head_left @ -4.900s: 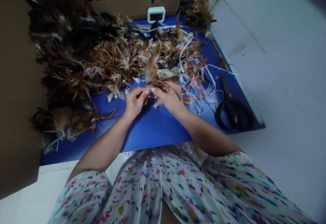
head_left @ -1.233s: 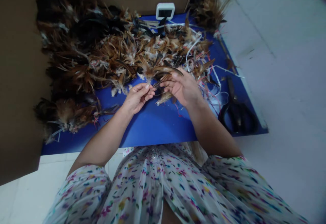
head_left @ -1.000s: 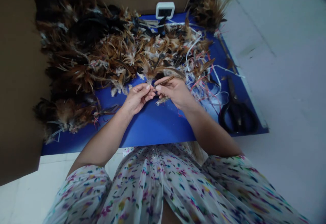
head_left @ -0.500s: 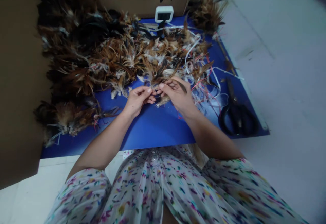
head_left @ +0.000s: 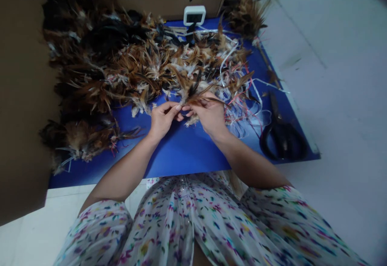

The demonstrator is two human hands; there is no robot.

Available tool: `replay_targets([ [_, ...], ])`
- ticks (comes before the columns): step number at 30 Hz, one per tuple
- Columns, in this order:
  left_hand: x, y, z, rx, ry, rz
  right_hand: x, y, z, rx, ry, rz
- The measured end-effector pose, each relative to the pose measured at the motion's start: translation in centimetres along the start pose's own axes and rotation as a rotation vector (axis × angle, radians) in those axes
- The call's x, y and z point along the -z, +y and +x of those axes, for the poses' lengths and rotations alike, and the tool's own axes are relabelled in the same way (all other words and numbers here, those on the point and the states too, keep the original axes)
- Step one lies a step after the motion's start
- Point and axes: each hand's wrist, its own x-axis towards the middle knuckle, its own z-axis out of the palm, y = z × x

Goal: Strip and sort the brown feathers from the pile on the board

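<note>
My left hand (head_left: 163, 117) pinches the quill ends of a small brown feather bunch (head_left: 185, 92) between thumb and fingers. Close beside it, my right hand (head_left: 211, 114) has its fingers closed around long brown and dark feathers (head_left: 207, 98) that stick out to the right over the hand. The fingertips of both hands almost meet at the base of the bunch. A pale feather tuft (head_left: 192, 121) lies below the right fingers. Behind the hands spreads a heap of brown, black and white feather bundles (head_left: 145, 62). The fingers cover the exact grip on the quills.
A blue table (head_left: 187, 153) bears everything. Black-handled scissors (head_left: 281, 137) lie at its right edge, near tangled white and red strings (head_left: 238, 100). A small white digital device (head_left: 194, 15) stands before a cardboard box (head_left: 163, 3). Another cardboard panel (head_left: 21, 96) rises at the left.
My right hand opened away from the left, then came back to it. Feathers now fan up and rightward between the hands, where the left hand held a smaller bunch a second ago.
</note>
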Motion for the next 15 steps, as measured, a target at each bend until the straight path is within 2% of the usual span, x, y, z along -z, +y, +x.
replay_targets([
  [7, 0.06, 0.08, -0.12, -0.093, 0.042, 0.138, -0.49, 0.12, -0.33, 0.003, 0.067, 0.004],
  [15, 0.30, 0.24, -0.21, -0.241, 0.068, 0.370, -0.47, 0.51, -0.31, -0.021, 0.066, 0.052],
])
